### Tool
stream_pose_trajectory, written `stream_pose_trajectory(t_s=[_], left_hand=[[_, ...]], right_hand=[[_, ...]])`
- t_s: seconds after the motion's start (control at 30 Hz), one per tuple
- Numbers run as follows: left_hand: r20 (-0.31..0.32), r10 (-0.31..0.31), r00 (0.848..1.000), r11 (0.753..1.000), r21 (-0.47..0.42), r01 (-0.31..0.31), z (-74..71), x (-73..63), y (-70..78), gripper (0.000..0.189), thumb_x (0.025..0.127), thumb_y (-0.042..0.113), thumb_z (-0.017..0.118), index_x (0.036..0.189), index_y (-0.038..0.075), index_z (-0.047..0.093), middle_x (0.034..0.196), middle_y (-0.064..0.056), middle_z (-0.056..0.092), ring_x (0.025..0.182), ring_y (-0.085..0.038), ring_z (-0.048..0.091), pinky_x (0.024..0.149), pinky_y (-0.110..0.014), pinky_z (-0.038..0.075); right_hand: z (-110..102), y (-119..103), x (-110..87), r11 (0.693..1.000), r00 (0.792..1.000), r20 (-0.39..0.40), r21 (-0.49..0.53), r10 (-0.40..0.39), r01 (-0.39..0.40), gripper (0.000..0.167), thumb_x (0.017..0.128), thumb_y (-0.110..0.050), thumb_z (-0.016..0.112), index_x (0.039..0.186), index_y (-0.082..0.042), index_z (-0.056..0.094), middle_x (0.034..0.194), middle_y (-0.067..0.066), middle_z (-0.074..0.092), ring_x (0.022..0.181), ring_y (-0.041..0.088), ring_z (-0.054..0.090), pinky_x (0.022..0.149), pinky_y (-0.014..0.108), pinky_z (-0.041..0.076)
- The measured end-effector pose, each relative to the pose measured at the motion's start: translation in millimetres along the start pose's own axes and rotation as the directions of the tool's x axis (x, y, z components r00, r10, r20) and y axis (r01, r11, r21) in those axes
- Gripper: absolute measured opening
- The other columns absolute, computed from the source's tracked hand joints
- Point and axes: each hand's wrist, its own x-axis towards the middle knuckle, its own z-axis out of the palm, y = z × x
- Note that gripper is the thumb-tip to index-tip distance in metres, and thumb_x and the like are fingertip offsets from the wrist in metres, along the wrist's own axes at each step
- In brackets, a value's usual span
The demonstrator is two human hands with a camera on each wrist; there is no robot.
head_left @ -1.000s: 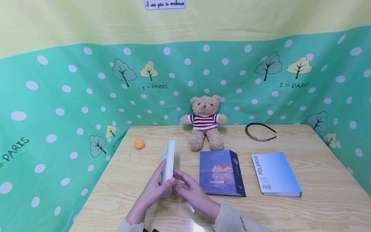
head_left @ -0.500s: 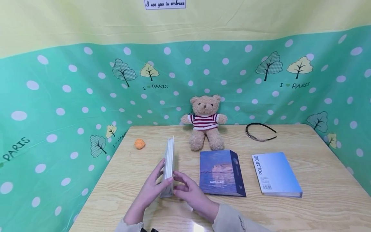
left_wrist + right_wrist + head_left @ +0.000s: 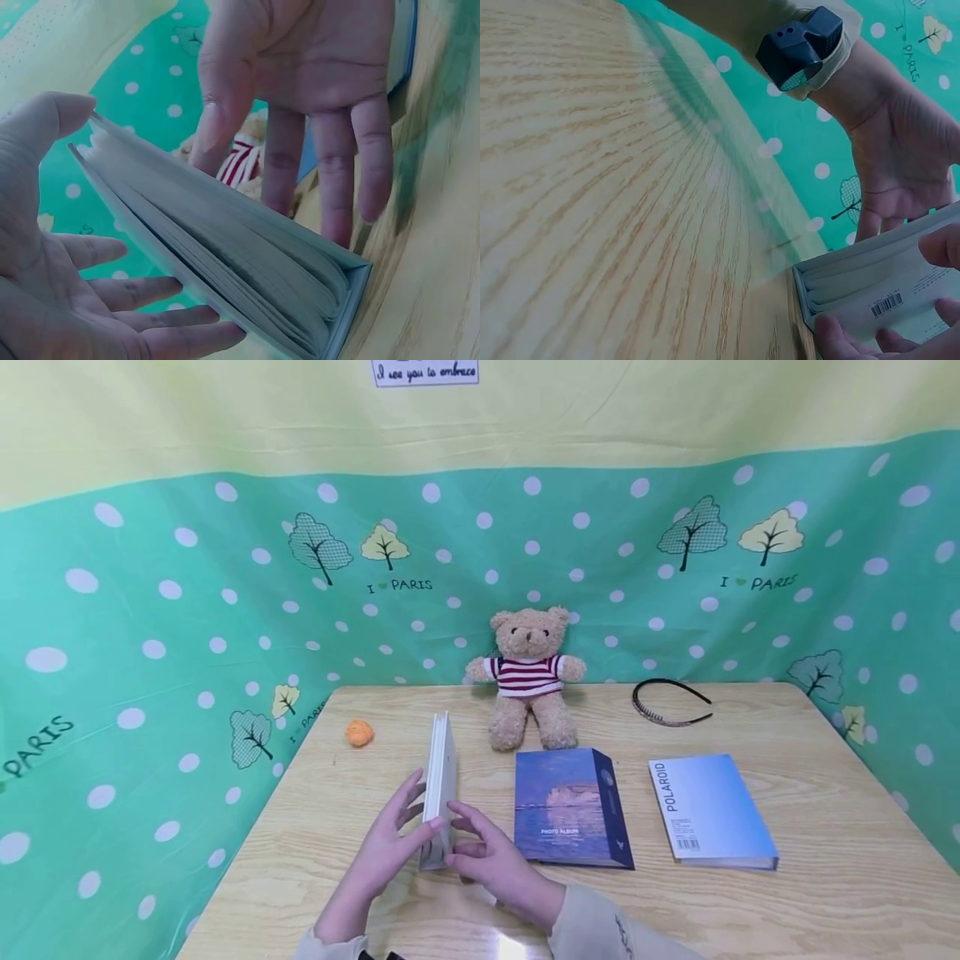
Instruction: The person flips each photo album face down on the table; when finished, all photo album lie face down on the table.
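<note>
A pale photo album [image 3: 441, 777] stands on edge on the table, its page edges toward me, leaning slightly right between both hands. My left hand [image 3: 386, 843] lies along its left cover with fingers extended; in the left wrist view its thumb tip is right at the upper corner. From the other side, my right hand [image 3: 498, 864] touches the right cover with spread fingertips. A barcode shows on that cover [image 3: 886, 304] in the right wrist view. Beside my right hand lies a blue album [image 3: 558, 806] marked PHOTO ALBUM.
Further right lies a light blue POLAROID album [image 3: 712, 810]. A teddy bear [image 3: 528, 681] in a striped shirt sits at the back against a green dotted cloth [image 3: 450, 527]. A black headband [image 3: 667, 720] lies back right, and a small orange ball-like lump [image 3: 359, 732] back left.
The pale album has tipped from a leftward lean to a slight rightward one, so its right cover now shows. Both hands stay beside it, with the left fingers slightly more spread.
</note>
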Motion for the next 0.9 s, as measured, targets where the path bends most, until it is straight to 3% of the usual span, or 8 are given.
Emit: stream_pose_trajectory(t_s=[0.2, 0.4, 0.67, 0.9], left_hand=[[-0.015, -0.012, 1.0, 0.999, -0.038, 0.012, -2.6, -0.3, -0.5, 0.075, 0.089, 0.014, 0.069, 0.153, 0.009, 0.029, 0.147, -0.028, 0.039, 0.128, -0.05, 0.042, 0.096, -0.06, 0.043], [-0.027, -0.012, 1.0, 0.996, -0.087, 0.009, -5.8, -1.9, -1.1, 0.074, 0.089, 0.008, 0.069, 0.152, 0.008, 0.03, 0.144, -0.03, 0.041, 0.126, -0.048, 0.046, 0.098, -0.056, 0.044], [0.007, -0.011, 1.0, 0.966, -0.257, 0.012, -8.9, -4.5, -1.4, 0.075, 0.09, -0.001, 0.062, 0.153, 0.003, 0.022, 0.145, -0.032, 0.038, 0.125, -0.046, 0.048, 0.092, -0.042, 0.051], [0.004, -0.031, 1.0, 0.954, -0.298, 0.03, -11.8, -5.4, -6.0, 0.074, 0.091, 0.0, 0.059, 0.155, 0.006, 0.02, 0.147, -0.031, 0.036, 0.124, -0.044, 0.049, 0.089, -0.045, 0.053]], right_hand=[[0, 1, 0.9, 1.0, 1.0, -0.002, -0.028, -0.007, 0.007, 0.068, 0.09, -0.001, 0.065, 0.15, -0.018, 0.037, 0.145, 0.025, 0.035, 0.111, 0.039, 0.058, 0.081, 0.049, 0.054], [-1, 3, 1.6, 0.997, 0.999, 0.015, -0.059, -0.041, 0.042, 0.07, 0.089, 0.0, 0.065, 0.151, -0.017, 0.037, 0.145, 0.026, 0.033, 0.115, 0.042, 0.055, 0.088, 0.042, 0.053], [-2, 2, 1.8, 0.99, 0.997, 0.014, -0.114, -0.082, 0.083, 0.071, 0.087, 0.002, 0.065, 0.15, -0.018, 0.039, 0.15, 0.026, 0.029, 0.124, 0.046, 0.046, 0.089, 0.038, 0.053], [-5, 4, 3.8, 0.958, 0.989, 0.035, -0.247, -0.142, 0.146, 0.07, 0.086, 0.002, 0.065, 0.149, -0.015, 0.04, 0.148, 0.023, 0.034, 0.121, 0.044, 0.049, 0.101, 0.053, 0.042]])
